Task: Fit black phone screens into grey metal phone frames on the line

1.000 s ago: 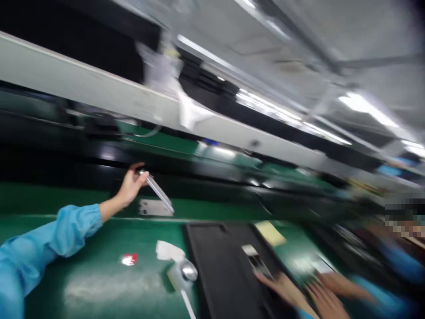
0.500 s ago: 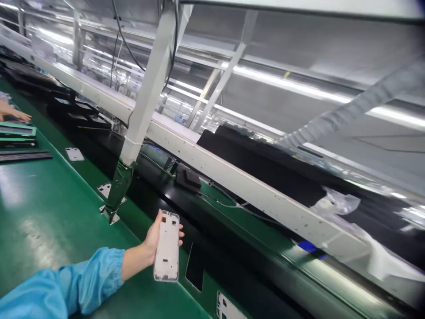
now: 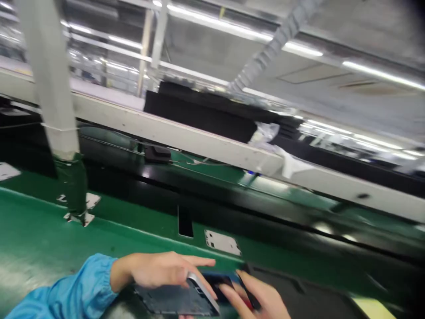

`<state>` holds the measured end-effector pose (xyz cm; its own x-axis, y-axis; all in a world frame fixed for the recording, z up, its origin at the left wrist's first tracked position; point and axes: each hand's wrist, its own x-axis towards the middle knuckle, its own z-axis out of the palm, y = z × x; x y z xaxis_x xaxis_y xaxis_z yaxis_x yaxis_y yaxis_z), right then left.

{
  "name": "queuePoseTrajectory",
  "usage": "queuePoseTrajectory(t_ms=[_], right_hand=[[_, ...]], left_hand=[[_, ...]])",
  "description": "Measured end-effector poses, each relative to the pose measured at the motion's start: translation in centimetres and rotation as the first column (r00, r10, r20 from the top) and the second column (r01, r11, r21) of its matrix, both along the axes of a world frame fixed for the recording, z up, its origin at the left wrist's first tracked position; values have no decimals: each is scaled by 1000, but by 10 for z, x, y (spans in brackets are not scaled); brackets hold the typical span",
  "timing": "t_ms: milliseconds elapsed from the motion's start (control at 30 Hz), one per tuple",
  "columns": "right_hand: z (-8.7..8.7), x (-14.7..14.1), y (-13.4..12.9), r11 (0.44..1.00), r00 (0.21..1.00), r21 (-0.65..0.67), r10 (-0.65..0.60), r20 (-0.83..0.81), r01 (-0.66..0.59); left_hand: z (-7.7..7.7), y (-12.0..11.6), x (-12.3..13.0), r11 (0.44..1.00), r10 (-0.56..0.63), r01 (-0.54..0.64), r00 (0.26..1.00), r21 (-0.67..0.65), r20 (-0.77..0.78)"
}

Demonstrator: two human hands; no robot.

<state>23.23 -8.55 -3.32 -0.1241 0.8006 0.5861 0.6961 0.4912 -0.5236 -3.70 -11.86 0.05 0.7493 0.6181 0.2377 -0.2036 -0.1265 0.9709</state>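
At the bottom centre, my left hand (image 3: 161, 270) is closed on a phone housing (image 3: 175, 300), a pale-edged shell that is tilted and slightly blurred. Right beside it, my right hand (image 3: 264, 296) grips a dark, glossy phone screen (image 3: 217, 281) with coloured reflections. The screen's near edge overlaps the housing's end in view; whether they touch I cannot tell. Beyond the hands, a dark phone panel (image 3: 185, 222) and a white phone housing (image 3: 222, 242) lie on the green strip along the line.
A post (image 3: 56, 97) wrapped in green tape rises at left, with white phone housings (image 3: 93, 200) around its foot. Behind runs a black conveyor belt (image 3: 139, 188) below a white beam (image 3: 186, 139). A dark tray or mat (image 3: 299, 294) and a yellow-green piece (image 3: 373, 306) lie at lower right.
My view has turned right. My left hand has come down and nearer with the housing, now tilted. My right hand has come into view holding the dark screen.
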Motion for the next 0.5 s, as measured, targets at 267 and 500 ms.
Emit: queuePoseTrajectory(t_ms=[267, 500], right_hand=[[18, -79, 20, 997, 661, 66, 31, -750, 28], [13, -98, 24, 998, 523, -4, 27, -852, -57]], left_hand=[[-54, 22, 28, 890, 294, -231, 950, -394, 106], [-71, 37, 28, 775, 606, -612, 790, 157, 89]])
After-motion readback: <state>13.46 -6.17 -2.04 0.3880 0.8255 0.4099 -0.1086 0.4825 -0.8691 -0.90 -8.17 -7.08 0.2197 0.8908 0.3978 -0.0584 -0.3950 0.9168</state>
